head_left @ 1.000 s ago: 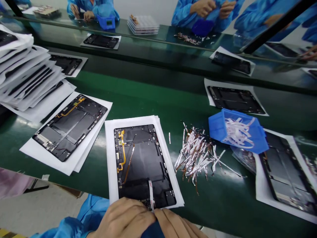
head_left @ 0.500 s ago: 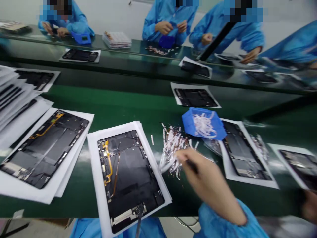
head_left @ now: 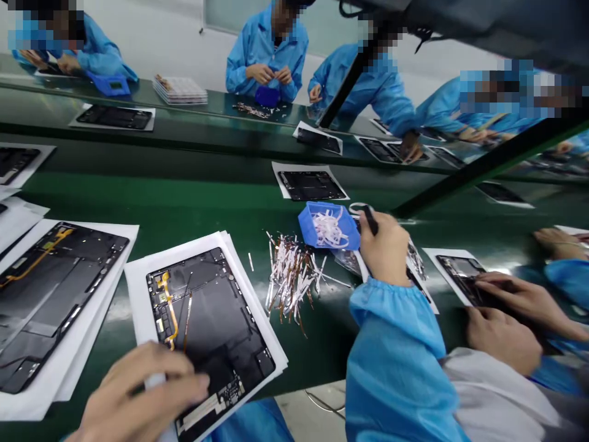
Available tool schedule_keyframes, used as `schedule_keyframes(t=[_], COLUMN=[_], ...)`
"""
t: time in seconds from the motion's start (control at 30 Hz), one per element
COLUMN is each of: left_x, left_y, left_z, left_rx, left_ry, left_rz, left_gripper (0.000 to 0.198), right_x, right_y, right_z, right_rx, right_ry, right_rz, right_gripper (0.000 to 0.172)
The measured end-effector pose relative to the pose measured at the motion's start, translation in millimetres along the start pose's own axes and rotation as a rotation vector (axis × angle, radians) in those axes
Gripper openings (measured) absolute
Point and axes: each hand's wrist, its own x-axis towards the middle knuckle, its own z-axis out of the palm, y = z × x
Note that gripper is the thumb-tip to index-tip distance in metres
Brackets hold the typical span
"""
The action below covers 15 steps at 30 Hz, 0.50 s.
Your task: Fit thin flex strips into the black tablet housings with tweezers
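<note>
An open black tablet back (head_left: 216,331) with a yellow flex cable lies on white sheets (head_left: 138,276) in front of me. My left hand (head_left: 133,396) rests on its near left corner, fingers pinched on a pale bit I cannot name. My right hand (head_left: 384,248) is stretched out to the right of the blue bin (head_left: 308,224) of white strips. It grips a thin black tool (head_left: 369,220) that points away from me. A loose pile of white and brown strips (head_left: 289,276) lies between the tablet and the bin.
Another open tablet (head_left: 50,288) on paper lies at the left, and one (head_left: 310,184) sits further back on the green belt. A co-worker's two hands (head_left: 504,337) work on a tablet at the right. Several people in blue coats sit across the belt.
Both hands were together at the tablet's near edge. My right hand then swung right over the strip pile to the blue bin. My left hand stayed at the tablet. The view turned right.
</note>
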Motion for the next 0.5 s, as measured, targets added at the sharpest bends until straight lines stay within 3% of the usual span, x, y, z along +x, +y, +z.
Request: schedule_keyframes(t=[0.07,0.2,0.37,0.43,0.5], left_x=[25.8,60.3,67.2,69.0,71.7], left_y=[-12.9,-30.5,-42.3,-46.7,-51.3], left_z=[0.7,9.1,14.1,14.7,16.2], left_rx=[0.009,-0.042,-0.056,-0.044,-0.032], left_ry=[0.024,0.081,0.002,-0.004,-0.012], left_rz=[0.055,-0.014,-0.054,-0.06,-0.074], left_gripper=[0.021,0.006,0.006,0.005,0.004], right_x=[-2.5,2.9,10.7,-3.1,-34.5], right_y=[0.9,2.9,-0.2,-13.8,-37.7], right_z=[-4.0,7.7,4.0,-9.5,-22.1], right_rx=[0.017,0.068,0.076,0.077,0.111], right_ry=[0.002,-0.105,-0.052,-0.016,0.012], right_rz=[0.022,0.095,0.136,0.14,0.096], right_gripper=[0.039,0.033,0.041,0.046,0.044])
